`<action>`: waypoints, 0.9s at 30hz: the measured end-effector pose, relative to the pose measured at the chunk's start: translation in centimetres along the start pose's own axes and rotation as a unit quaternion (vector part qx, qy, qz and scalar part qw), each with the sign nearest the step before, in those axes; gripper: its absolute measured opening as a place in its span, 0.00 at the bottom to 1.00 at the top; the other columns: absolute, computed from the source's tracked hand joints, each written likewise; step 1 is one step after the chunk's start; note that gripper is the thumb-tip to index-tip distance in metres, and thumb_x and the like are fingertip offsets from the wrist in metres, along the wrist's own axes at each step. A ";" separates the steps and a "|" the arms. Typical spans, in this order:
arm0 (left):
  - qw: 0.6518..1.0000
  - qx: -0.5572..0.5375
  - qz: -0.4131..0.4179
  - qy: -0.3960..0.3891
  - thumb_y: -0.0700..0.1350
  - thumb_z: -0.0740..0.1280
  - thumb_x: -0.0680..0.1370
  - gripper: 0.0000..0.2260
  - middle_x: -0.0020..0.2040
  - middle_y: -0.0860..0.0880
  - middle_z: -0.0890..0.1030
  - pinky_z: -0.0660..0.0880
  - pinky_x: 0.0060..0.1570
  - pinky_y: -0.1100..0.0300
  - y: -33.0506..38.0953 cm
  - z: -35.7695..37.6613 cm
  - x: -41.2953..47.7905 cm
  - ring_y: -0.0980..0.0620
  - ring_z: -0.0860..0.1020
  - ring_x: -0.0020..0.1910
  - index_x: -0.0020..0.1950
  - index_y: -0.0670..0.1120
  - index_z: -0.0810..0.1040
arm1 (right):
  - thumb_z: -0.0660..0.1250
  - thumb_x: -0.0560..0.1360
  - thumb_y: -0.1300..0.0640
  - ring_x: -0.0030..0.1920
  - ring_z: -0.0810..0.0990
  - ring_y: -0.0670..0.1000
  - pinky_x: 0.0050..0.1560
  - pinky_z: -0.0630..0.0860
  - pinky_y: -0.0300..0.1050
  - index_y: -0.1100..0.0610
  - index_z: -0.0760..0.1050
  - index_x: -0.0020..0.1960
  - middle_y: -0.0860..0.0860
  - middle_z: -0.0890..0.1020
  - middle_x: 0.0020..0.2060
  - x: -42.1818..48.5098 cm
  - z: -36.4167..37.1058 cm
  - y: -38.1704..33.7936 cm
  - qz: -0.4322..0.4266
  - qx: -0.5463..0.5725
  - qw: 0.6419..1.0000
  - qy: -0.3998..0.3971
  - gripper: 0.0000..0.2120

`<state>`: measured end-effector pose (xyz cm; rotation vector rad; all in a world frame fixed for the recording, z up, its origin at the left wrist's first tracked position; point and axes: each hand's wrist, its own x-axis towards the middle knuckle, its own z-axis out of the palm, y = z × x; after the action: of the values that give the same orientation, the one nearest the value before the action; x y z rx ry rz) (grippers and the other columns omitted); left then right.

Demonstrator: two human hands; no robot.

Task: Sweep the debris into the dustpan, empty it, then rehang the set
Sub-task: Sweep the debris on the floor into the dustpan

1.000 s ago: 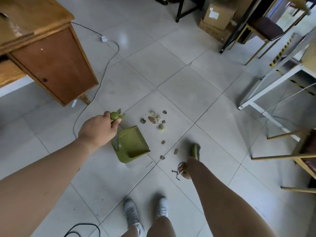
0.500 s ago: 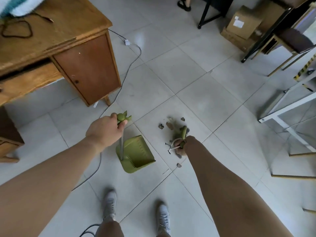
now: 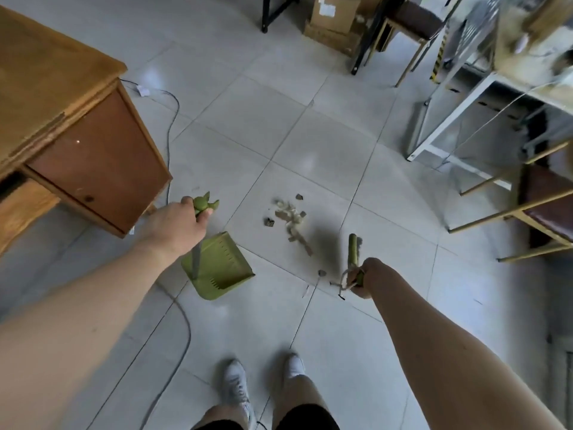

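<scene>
Two light plastic tools in hand, both green. Left hand (image 3: 173, 228) clenched round the knobbed top of the dustpan's upright handle, fingers wrapped tight; dustpan (image 3: 217, 265) set on the floor tiles (image 3: 310, 144), mouth turned toward the debris. Right hand (image 3: 366, 277) curled round the short green brush (image 3: 353, 252), a cord loop hanging at the grip, bristle end blurred above the floor just right of the pile.

Debris (image 3: 291, 217) lying between pan and brush, apart from both: pale curled scraps and a few small dark chips. Probably near weightless, apt to scatter under a hard stroke, so better taken with short, low sweeps. Pan likely stiff but light, prone to skid on glossy tile unless pressed down by the handle. Best hold for rehanging probably the cord loop and the knob.

No readable writing; white label on a cardboard box (image 3: 333, 10) too blurred to make out.
</scene>
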<state>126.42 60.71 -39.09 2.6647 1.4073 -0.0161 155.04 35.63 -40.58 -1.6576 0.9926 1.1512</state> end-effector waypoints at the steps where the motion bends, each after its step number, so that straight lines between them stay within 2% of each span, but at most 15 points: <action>1: 1.000 0.000 0.002 -0.005 0.60 0.52 0.79 0.21 0.41 0.40 0.80 0.69 0.31 0.55 0.1 -0.2 0.2 0.39 0.79 0.40 0.49 0.42 0.71 | 0.57 0.80 0.54 0.19 0.64 0.47 0.19 0.63 0.30 0.59 0.69 0.42 0.52 0.69 0.26 0.3 -0.6 0.8 0.006 0.005 1.000 0.012 0.12; 4: 1.000 0.002 0.015 -0.005 0.58 0.53 0.80 0.21 0.43 0.39 0.80 0.70 0.33 0.54 1.2 -0.5 0.5 0.38 0.80 0.43 0.53 0.40 0.72 | 0.58 0.80 0.49 0.16 0.63 0.48 0.19 0.62 0.31 0.56 0.66 0.37 0.51 0.67 0.28 1.0 -1.5 2.6 0.024 0.029 0.999 0.029 0.15; 6: 1.000 0.011 0.021 0.001 0.57 0.53 0.80 0.21 0.42 0.39 0.80 0.70 0.33 0.55 1.8 -0.4 0.7 0.38 0.80 0.42 0.53 0.40 0.71 | 0.58 0.81 0.51 0.16 0.66 0.50 0.17 0.64 0.32 0.58 0.66 0.34 0.52 0.69 0.27 1.8 -1.7 3.1 0.028 0.028 0.998 0.042 0.18; 8: 1.000 0.014 0.028 0.002 0.57 0.53 0.81 0.21 0.41 0.39 0.80 0.69 0.32 0.55 2.3 -0.2 0.7 0.39 0.80 0.42 0.52 0.40 0.71 | 0.54 0.81 0.56 0.18 0.69 0.50 0.15 0.67 0.33 0.57 0.65 0.32 0.50 0.71 0.24 2.1 -1.2 3.8 0.015 0.001 1.000 0.017 0.18; 10: 0.999 0.018 0.036 0.004 0.56 0.53 0.81 0.20 0.42 0.38 0.81 0.68 0.33 0.54 2.8 0.2 0.8 0.38 0.80 0.42 0.52 0.39 0.70 | 0.52 0.81 0.58 0.22 0.69 0.48 0.21 0.66 0.33 0.57 0.65 0.33 0.49 0.71 0.24 2.3 0.2 4.7 0.010 -0.001 1.000 -0.015 0.17; 11: 0.999 0.018 0.039 0.009 0.55 0.53 0.81 0.20 0.42 0.38 0.81 0.68 0.33 0.54 3.1 0.2 0.9 0.37 0.80 0.43 0.52 0.38 0.70 | 0.51 0.83 0.59 0.20 0.71 0.48 0.23 0.66 0.35 0.58 0.65 0.35 0.50 0.73 0.21 2.4 0.8 5.4 -0.017 0.004 0.999 -0.036 0.18; 13: 0.999 0.020 0.047 0.015 0.55 0.53 0.82 0.20 0.42 0.37 0.81 0.67 0.33 0.54 3.7 0.2 1.0 0.37 0.80 0.42 0.52 0.38 0.70 | 0.46 0.85 0.62 0.15 0.72 0.46 0.19 0.66 0.33 0.59 0.65 0.38 0.51 0.73 0.15 2.2 2.4 6.3 -0.049 0.019 0.995 -0.083 0.18; 15: 0.998 0.019 0.054 0.016 0.55 0.52 0.82 0.20 0.41 0.38 0.81 0.65 0.31 0.55 4.1 -0.2 1.0 0.37 0.80 0.40 0.52 0.38 0.70 | 0.49 0.84 0.61 0.15 0.71 0.49 0.18 0.65 0.31 0.58 0.65 0.37 0.51 0.73 0.17 1.2 3.7 6.7 -0.019 0.020 0.995 -0.095 0.17; 18: 0.998 0.008 0.064 0.021 0.56 0.52 0.82 0.20 0.40 0.38 0.81 0.64 0.30 0.56 4.0 -0.2 1.7 0.38 0.80 0.39 0.52 0.38 0.70 | 0.56 0.80 0.56 0.22 0.65 0.49 0.24 0.65 0.31 0.56 0.65 0.34 0.50 0.68 0.25 0.8 6.7 5.3 0.047 0.109 0.991 -0.069 0.15; 20: 0.998 0.000 0.066 0.018 0.56 0.52 0.82 0.20 0.40 0.38 0.80 0.64 0.30 0.56 3.0 -0.1 2.3 0.38 0.80 0.39 0.52 0.39 0.69 | 0.58 0.79 0.57 0.22 0.64 0.49 0.24 0.64 0.31 0.57 0.66 0.34 0.51 0.68 0.22 -0.7 9.4 4.6 0.046 0.157 0.982 -0.089 0.15; 22: 0.998 -0.014 0.066 0.016 0.56 0.52 0.82 0.20 0.40 0.38 0.80 0.64 0.30 0.55 1.7 -0.1 3.0 0.38 0.79 0.39 0.52 0.39 0.69 | 0.56 0.80 0.56 0.22 0.63 0.48 0.24 0.63 0.35 0.58 0.64 0.31 0.51 0.65 0.18 -1.2 11.9 3.3 0.077 0.199 0.967 -0.136 0.19; 23: 0.997 -0.024 0.069 0.013 0.57 0.52 0.81 0.20 0.41 0.38 0.80 0.64 0.31 0.55 0.9 -0.1 3.5 0.38 0.79 0.40 0.52 0.40 0.70 | 0.54 0.81 0.56 0.22 0.63 0.47 0.24 0.63 0.35 0.58 0.62 0.30 0.51 0.65 0.19 -1.2 13.2 2.8 0.069 0.186 0.972 -0.127 0.20; 25: 0.996 -0.030 0.079 0.008 0.57 0.52 0.81 0.20 0.41 0.38 0.81 0.65 0.32 0.55 -0.9 0.1 5.1 0.38 0.80 0.41 0.52 0.40 0.70 | 0.50 0.82 0.57 0.23 0.64 0.48 0.23 0.62 0.36 0.58 0.61 0.33 0.51 0.67 0.20 -1.5 15.8 1.4 0.048 0.195 0.969 -0.143 0.19; 27: 0.996 -0.027 0.083 0.001 0.57 0.52 0.81 0.20 0.42 0.39 0.81 0.66 0.33 0.55 -2.5 0.2 6.2 0.38 0.80 0.42 0.52 0.40 0.70 | 0.49 0.82 0.58 0.20 0.66 0.50 0.21 0.64 0.37 0.58 0.63 0.36 0.54 0.68 0.15 -2.0 18.0 0.3 0.041 0.220 0.962 -0.155 0.16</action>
<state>127.89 67.19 -39.98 2.7283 1.1647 0.0398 149.35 52.72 -42.38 -1.0572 1.0292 1.1063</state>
